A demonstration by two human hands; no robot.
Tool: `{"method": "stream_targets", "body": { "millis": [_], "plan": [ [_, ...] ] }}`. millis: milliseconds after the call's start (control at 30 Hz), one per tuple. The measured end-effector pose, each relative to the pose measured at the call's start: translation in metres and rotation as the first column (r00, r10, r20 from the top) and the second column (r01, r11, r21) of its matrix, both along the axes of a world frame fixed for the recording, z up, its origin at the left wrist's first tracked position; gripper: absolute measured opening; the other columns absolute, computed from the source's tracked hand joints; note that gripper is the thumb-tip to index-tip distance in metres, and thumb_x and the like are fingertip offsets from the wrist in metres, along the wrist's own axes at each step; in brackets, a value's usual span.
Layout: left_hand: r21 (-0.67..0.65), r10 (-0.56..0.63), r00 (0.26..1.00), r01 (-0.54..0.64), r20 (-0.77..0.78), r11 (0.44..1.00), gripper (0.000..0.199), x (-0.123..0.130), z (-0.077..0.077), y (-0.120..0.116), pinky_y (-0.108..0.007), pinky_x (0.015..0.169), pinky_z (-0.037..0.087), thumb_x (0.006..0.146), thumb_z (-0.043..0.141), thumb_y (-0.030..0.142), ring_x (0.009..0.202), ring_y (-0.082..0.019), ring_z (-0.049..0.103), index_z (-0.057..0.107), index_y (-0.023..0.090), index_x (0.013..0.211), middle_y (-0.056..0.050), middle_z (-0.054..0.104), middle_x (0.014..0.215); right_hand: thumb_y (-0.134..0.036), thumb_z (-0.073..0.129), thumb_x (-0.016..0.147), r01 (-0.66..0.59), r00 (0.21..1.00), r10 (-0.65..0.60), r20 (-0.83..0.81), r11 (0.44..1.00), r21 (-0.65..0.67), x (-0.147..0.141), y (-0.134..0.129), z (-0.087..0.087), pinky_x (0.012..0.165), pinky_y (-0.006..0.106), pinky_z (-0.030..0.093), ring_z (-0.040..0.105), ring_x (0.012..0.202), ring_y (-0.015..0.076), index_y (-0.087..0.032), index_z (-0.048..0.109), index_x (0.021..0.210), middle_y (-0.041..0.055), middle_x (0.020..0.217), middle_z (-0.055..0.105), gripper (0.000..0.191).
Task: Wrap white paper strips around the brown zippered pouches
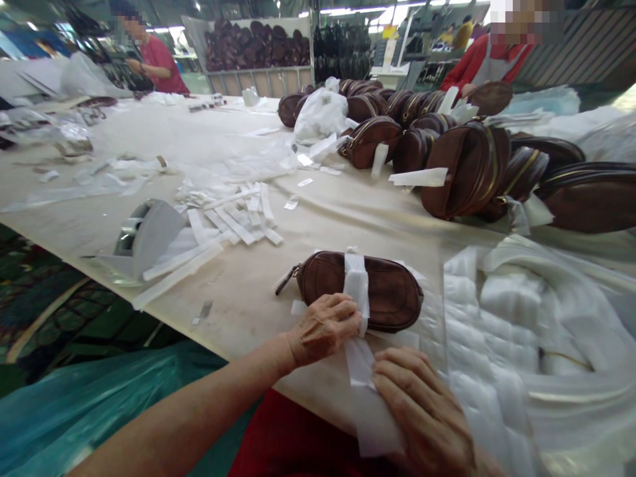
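A small dark-brown zip pouch (392, 291) lies on the table in front of me, its zip pull hanging out at the left end. Across its middle runs a white paper strip (356, 275), passing over the near edge. My left hand (328, 326) is closed on this strip at the pouch's near side, fingertips pressed against it. Closer to my body, my right hand (422, 404) has its fingers closed on a loose white strip (362, 364); its thumb is hidden. More white paper shows under the pouch.
A tape dispenser (149, 238) stands at the left table edge beside a pile of white strips (238, 218). Bubble wrap and white foam sheets (497, 344) lie at right. Round brown bags (462, 172) crowd the back right. Two people (161, 63) stand across the table.
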State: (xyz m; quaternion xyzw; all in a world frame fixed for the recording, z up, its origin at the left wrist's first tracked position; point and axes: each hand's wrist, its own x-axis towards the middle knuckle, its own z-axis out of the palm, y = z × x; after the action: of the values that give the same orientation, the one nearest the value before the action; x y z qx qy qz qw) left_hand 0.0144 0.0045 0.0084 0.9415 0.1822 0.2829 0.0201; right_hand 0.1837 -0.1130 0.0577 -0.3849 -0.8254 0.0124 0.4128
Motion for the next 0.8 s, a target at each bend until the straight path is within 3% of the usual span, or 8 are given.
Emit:
{"method": "stream_targets", "body": {
  "millis": [200, 367, 567, 700, 800],
  "plan": [
    [-0.077, -0.065, 0.991, 0.074, 0.114, 0.994, 0.015, -0.005, -0.007, 0.004, -0.03, 0.09, 0.047, 0.089, 0.047, 0.016, 0.102, -0.018, 0.055, 0.06, 0.015, 0.096, -0.006, 0.064, 0.099, -0.001, 0.041, 0.084, -0.003, 1.0, 0.003, -0.008, 0.997, 0.074, 0.013, 0.055, 0.016, 0.079, 0.034, 0.05, 0.059, 0.091, 0.0197, -0.014, 0.059, 0.093, 0.01, 0.084, 0.067, 0.024],
    [-0.239, -0.151, 0.988, 0.156, 0.039, 0.958, 0.015, -0.011, 0.0, 0.006, -0.033, 0.094, 0.045, 0.081, 0.042, 0.013, 0.104, -0.02, 0.053, 0.056, 0.014, 0.087, -0.01, 0.06, 0.097, 0.0, 0.042, 0.084, 0.039, 0.999, -0.038, -0.019, 0.998, 0.054, 0.015, 0.101, 0.006, 0.074, 0.031, 0.049, 0.059, 0.084, 0.0173, -0.017, 0.059, 0.085, 0.0064, 0.079, 0.066, 0.025],
    [-0.27, -0.099, 0.982, 0.141, 0.164, 0.953, 0.012, -0.009, -0.003, 0.003, -0.034, 0.092, 0.048, 0.082, 0.046, 0.022, 0.097, -0.021, 0.056, 0.054, 0.014, 0.083, -0.01, 0.061, 0.093, -0.009, 0.047, 0.085, 0.14, 0.989, -0.144, -0.029, 0.984, -0.109, 0.014, 0.13, -0.025, 0.072, 0.029, 0.047, 0.057, 0.077, 0.0159, -0.02, 0.061, 0.074, 0.0035, 0.076, 0.062, 0.021],
    [-0.248, -0.052, 0.969, 0.113, 0.243, 0.962, 0.013, -0.006, -0.007, 0.001, -0.033, 0.089, 0.05, 0.085, 0.048, 0.024, 0.099, -0.021, 0.057, 0.055, 0.014, 0.081, -0.012, 0.063, 0.094, -0.025, 0.055, 0.086, 0.26, 0.953, -0.295, -0.068, 0.913, -0.314, 0.014, 0.132, -0.041, 0.068, 0.027, 0.045, 0.054, 0.074, 0.0156, -0.021, 0.061, 0.066, 0.0021, 0.076, 0.059, 0.021],
    [-0.266, -0.022, 0.962, 0.097, 0.273, 0.959, 0.016, -0.001, -0.004, 0.0, -0.034, 0.085, 0.051, 0.086, 0.05, 0.027, 0.096, -0.022, 0.058, 0.055, 0.014, 0.078, -0.011, 0.063, 0.09, -0.031, 0.057, 0.086, 0.284, 0.929, -0.355, -0.107, 0.867, -0.41, 0.013, 0.132, -0.048, 0.069, 0.027, 0.044, 0.055, 0.074, 0.0154, -0.021, 0.059, 0.063, 0.0017, 0.077, 0.058, 0.025]
  ]
}}
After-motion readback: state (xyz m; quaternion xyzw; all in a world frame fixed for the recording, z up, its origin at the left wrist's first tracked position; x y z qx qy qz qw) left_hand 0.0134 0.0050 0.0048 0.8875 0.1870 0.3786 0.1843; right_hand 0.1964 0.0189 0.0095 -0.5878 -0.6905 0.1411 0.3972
